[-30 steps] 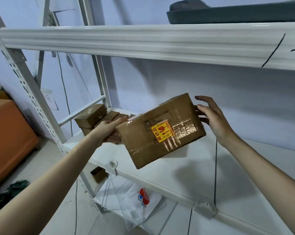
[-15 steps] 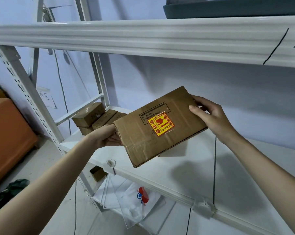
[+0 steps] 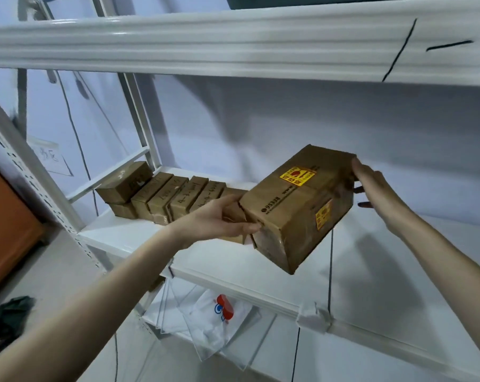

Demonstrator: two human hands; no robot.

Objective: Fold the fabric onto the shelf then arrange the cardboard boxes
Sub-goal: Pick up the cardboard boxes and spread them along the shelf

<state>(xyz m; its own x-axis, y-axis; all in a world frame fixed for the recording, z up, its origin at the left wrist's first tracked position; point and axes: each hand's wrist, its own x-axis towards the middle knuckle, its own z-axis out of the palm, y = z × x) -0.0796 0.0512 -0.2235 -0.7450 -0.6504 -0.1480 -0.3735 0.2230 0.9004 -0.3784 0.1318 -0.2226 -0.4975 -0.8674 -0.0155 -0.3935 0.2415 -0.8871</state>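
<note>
Two hands on one box here, held in the air just over the white shelf, not resting on it. Left hand wraps the near-left end, fingers closed on the torn flap; right hand is pressed fairly flat against the far-right end, so it's more of a squeeze than a real grab. Box is tilted, near corner dipping down, long axis running from near-left to far-right, yellow sticker face up and angled toward the camera. If I were doing this I'd level it first, then swing the long axis to match the row of small boxes lined up further back on the left and slide it beside them.
</note>
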